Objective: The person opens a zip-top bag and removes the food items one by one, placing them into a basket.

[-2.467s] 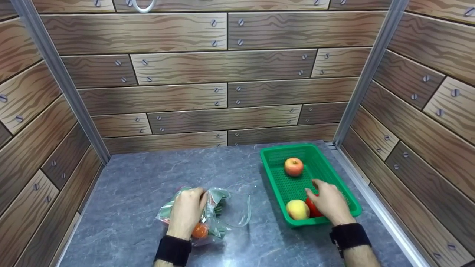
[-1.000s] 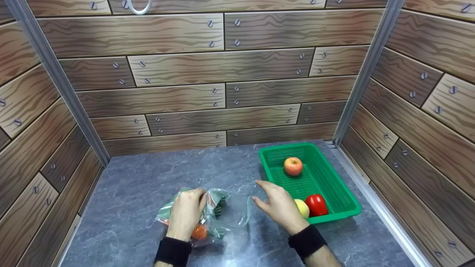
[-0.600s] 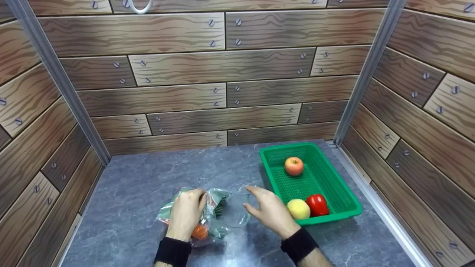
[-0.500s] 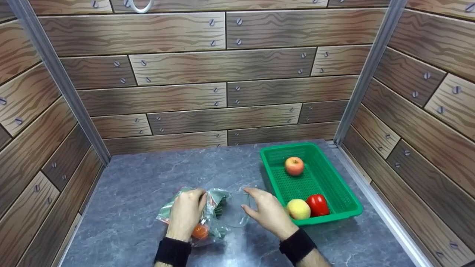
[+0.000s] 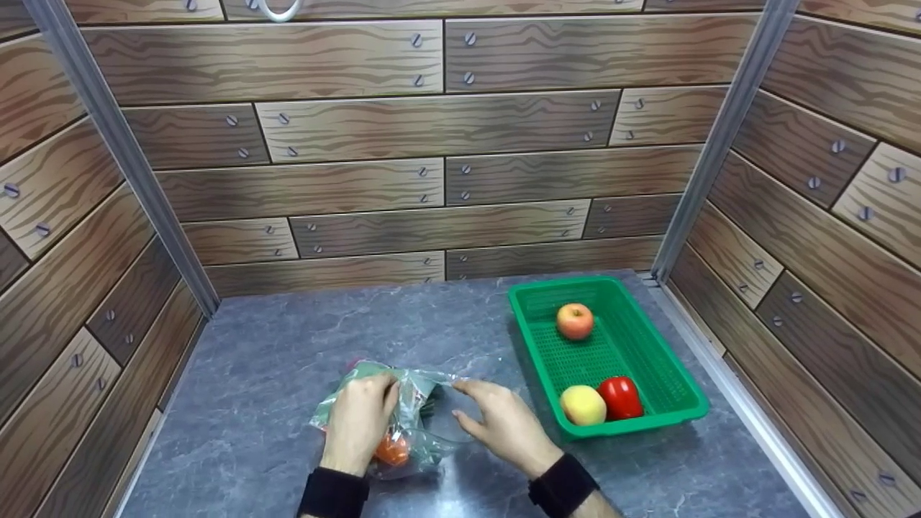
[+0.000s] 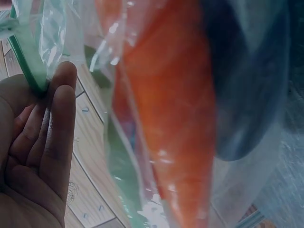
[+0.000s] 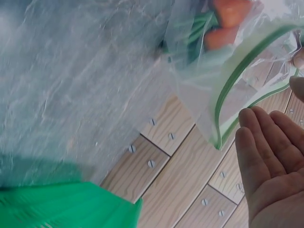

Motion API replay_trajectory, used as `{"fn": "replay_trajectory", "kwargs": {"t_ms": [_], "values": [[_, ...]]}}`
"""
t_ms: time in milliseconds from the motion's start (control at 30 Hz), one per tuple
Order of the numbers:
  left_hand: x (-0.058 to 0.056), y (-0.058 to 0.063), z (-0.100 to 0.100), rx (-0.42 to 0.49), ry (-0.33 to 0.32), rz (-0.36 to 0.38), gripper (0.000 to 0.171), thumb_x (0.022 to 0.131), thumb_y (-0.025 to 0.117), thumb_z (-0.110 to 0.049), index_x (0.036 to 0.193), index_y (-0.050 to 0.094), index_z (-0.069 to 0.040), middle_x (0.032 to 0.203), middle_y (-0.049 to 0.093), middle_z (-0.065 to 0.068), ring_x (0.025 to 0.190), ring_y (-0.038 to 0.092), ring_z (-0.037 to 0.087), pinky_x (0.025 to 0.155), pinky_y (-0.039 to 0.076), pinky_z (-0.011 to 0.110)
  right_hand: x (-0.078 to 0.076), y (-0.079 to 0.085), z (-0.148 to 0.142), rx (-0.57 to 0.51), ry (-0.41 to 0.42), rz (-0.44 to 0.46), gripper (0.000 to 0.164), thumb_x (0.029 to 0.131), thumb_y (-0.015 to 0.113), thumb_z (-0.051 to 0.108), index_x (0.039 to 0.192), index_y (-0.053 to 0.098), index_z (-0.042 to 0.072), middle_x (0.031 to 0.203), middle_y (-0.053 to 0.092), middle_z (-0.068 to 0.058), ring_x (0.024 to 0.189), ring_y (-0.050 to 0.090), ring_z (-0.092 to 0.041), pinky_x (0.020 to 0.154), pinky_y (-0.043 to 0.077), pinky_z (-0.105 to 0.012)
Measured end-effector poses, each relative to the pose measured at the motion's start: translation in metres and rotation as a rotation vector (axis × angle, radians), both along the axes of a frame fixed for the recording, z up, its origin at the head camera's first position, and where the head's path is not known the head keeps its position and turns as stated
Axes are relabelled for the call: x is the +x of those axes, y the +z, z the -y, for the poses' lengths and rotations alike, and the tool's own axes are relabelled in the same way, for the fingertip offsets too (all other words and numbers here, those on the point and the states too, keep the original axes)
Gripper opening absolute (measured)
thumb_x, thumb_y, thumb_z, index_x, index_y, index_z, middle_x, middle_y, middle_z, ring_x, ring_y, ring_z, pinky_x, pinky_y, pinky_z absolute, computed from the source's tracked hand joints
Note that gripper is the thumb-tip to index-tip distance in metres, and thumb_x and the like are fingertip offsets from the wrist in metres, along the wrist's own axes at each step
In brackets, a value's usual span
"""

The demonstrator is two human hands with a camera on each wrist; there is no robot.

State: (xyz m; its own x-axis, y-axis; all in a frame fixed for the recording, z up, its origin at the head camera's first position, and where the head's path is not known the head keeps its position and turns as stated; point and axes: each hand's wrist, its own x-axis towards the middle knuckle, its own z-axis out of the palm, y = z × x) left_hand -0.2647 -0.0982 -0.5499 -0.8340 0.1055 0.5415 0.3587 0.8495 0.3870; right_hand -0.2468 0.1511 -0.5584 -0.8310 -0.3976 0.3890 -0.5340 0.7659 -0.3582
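Clear plastic, and it's right there at the hands: the bag (image 5: 414, 392) sits on the grey table (image 5: 288, 345), its filled part under and beside the left hand (image 5: 360, 414), its mouth facing the right hand (image 5: 507, 428). Over to the left wrist view, and there's the hold: thumb and forefinger pinch the bag's edge, the other fingers loosely bent, the packed plastic hanging just beside them. Inside, an orange piece (image 6: 171, 118) shows big and blurred, narrowing downward, with a dark piece (image 6: 247, 95) close alongside.

Now the right hand: fingers long and fairly straight, thumb spread well away from the forefinger, and that forefinger's tip is right at the top edge of the bag's mouth. It looks like contact; whether any plastic is gripped, I can't tell. The right wrist view gives us the green rim (image 7: 231, 80) in a wide curve, the mouth parted, fingertips just beside it.

Beyond the right hand, a green basket (image 5: 572, 363), just beside it and apart from the bag. An apple (image 5: 575, 321) sits toward its far end; a yellow fruit (image 5: 583, 405) and a red pepper (image 5: 621, 398) huddle together at the near end.
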Motion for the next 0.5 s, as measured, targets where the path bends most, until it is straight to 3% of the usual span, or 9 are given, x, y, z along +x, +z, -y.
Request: {"fn": "replay_trajectory", "kwargs": {"t_ms": [233,500], "values": [[0.003,-0.009,0.004,-0.005,-0.012,0.028,0.008,0.095,0.078,-0.02,0.087,0.078,-0.017,0.076,0.077,-0.002,0.066,0.07,0.011,0.062,0.059,0.032,0.001,-0.015,0.009,0.001,0.047,0.046,0.04,0.097,0.076,0.025,0.133,0.069,0.011,0.13,0.076,-0.006,0.116,0.075,-0.023,0.099,0.062,-0.038],[0.008,-0.027,0.005,-0.005,-0.022,0.037,0.007,0.094,0.079,-0.02,0.087,0.078,-0.019,0.076,0.076,-0.004,0.066,0.069,0.009,0.062,0.059,0.03,0.0,-0.036,0.019,0.051,0.057,0.087,0.04,0.094,0.079,0.024,0.131,0.071,0.011,0.128,0.077,-0.006,0.113,0.076,-0.022,0.099,0.062,-0.037]]}}
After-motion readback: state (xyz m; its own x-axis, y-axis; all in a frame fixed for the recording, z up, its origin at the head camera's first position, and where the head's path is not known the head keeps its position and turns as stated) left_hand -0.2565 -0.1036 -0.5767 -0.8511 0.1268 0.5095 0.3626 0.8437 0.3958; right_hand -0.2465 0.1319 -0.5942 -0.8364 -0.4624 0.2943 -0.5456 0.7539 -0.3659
